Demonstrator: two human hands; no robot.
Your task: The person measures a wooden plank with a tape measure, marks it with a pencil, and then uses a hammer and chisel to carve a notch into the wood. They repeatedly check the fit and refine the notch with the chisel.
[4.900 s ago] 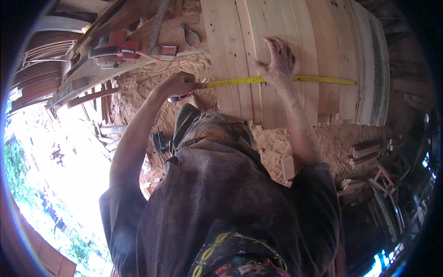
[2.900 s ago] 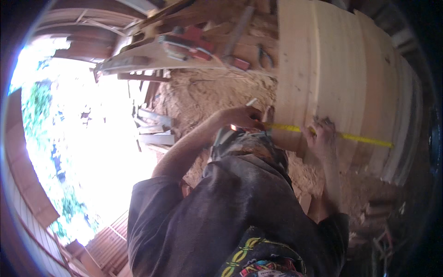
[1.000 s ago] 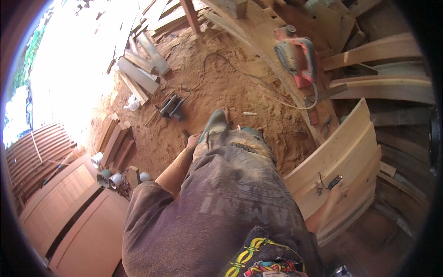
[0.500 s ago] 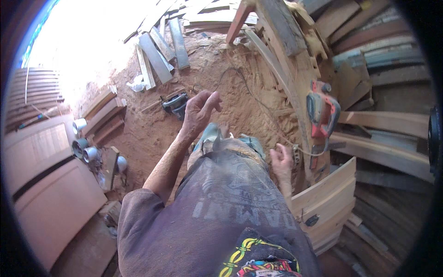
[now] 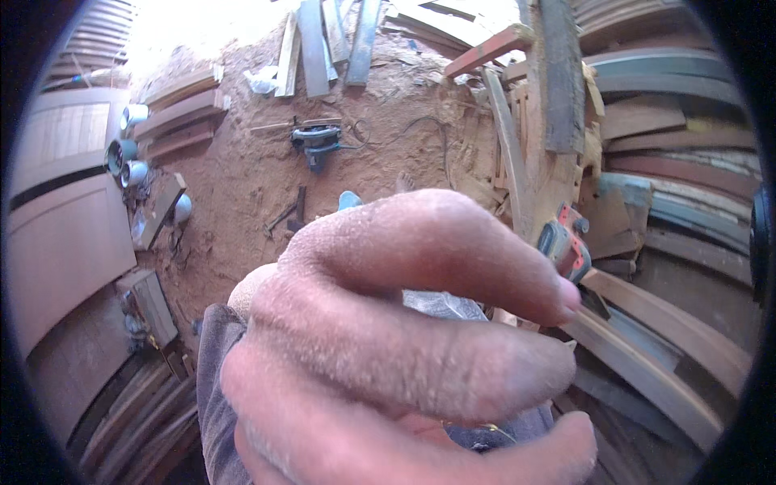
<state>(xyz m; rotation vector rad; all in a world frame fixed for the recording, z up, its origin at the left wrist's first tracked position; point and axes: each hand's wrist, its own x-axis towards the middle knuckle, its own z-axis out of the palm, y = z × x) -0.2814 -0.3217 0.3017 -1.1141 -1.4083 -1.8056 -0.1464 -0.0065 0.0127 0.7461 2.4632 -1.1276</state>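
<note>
My left hand (image 5: 404,356) is raised very close to the camera and fills the lower middle of the view. Its bent fingers point right with gaps between them, and I see nothing held in them. Behind it, my grey shirt (image 5: 217,396) shows in part. My right hand does not show; the left hand covers much of that area. Beyond the fingertips, a red and grey power tool (image 5: 575,246) rests at the workbench. On the sandy ground ahead lies a dark blue corded power tool (image 5: 315,139).
Wood panels (image 5: 73,218) lean at the left, beside several white-and-grey round containers (image 5: 133,174). Stacked boards (image 5: 679,153) fill the right side. A long wooden bench (image 5: 563,89) runs along the right. Loose planks (image 5: 311,48) lie on the ground at the far side.
My left hand has come up close to the camera, and my right hand has gone out of sight. The view has turned, so the bench tool appears lower.
</note>
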